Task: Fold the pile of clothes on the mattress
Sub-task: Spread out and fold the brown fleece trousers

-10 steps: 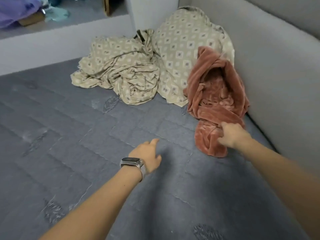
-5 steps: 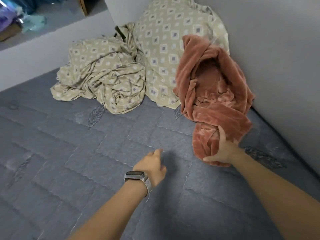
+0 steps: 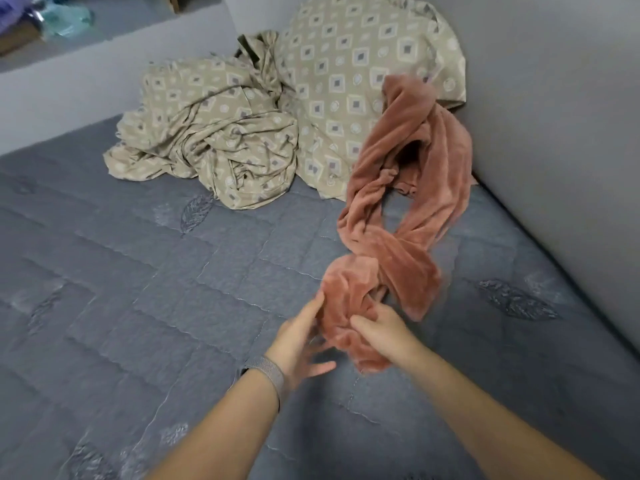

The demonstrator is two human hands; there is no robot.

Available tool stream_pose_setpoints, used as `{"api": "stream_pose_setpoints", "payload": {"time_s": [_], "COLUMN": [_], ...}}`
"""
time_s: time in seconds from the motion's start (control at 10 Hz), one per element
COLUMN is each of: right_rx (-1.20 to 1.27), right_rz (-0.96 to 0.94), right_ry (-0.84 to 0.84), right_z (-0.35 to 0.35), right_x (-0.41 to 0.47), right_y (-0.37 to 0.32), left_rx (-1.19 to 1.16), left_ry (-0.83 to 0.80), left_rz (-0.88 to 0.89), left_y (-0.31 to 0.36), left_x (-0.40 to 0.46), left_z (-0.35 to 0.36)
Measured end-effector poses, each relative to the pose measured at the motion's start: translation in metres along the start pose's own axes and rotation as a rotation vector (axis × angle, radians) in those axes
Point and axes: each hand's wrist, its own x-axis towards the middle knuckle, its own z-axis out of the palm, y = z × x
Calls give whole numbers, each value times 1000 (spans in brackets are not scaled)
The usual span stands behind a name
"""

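A pink fleece garment [image 3: 412, 188] stretches in a twisted rope from the beige pile toward me across the grey quilted mattress [image 3: 138, 271]. My right hand [image 3: 382, 329] grips its near end, fingers curled into the fabric. My left hand [image 3: 303, 337], a mesh-band watch on its wrist, touches the same end from the left with spread, straight fingers. A crumpled beige patterned cloth [image 3: 214, 143] and a second beige patterned piece [image 3: 349, 64] lie heaped in the far corner.
A grey padded wall [image 3: 554, 116] runs along the mattress's right side. A low grey ledge [image 3: 69, 84] borders the far left, with coloured items [image 3: 52, 15] on the floor beyond it.
My right hand has pulled the pink garment off the pile toward me, stretching it out. My left hand has moved right and now touches the garment's near end.
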Motion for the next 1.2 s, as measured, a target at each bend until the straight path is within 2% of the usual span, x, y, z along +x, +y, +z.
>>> {"api": "stream_pose_setpoints", "payload": {"time_s": [0.1,0.2,0.3,0.4,0.5,0.6,0.7,0.8,0.9,1.0,1.1,1.2], "right_rx": [100,24,-174,-357,-278,-353,-502,-794,-928,-1061,-1234,-1363], "right_rz": [-30,-7,51,-58,-103,-97,-74,-62,-101,-115,-210,-256], "right_ry": [-256,-471,-734,-848,-691,-303,-113,-32,4,-51,-88,-152], "right_z": [66,110,150,185,196,191,179,163,154,154,159,157], "right_x": [-67,-122,-160,-191,-205,-185,-167,-155,-147,-140,-123,-95], "right_y": [-3,7,27,42,37,47,55,65,68,65,54,48], "left_rx": [-121,21,127,146,209,295,536,849,911,940,1060,1363], "left_ry": [-43,79,197,266,312,438,572,778,1007,1029,954,863], "left_rz": [40,30,-4,6,15,99,133,57,19,82,234,357], "left_y": [-21,-62,-124,-196,-246,-254,-287,-308,-315,-325,-336,-332], "left_x": [-22,-54,-87,-106,-155,-182,-201,-224,-253,-253,-222,-163], "left_z": [-28,-78,-138,-196,-233,-252,-290,-337,-363,-354,-321,-283]}}
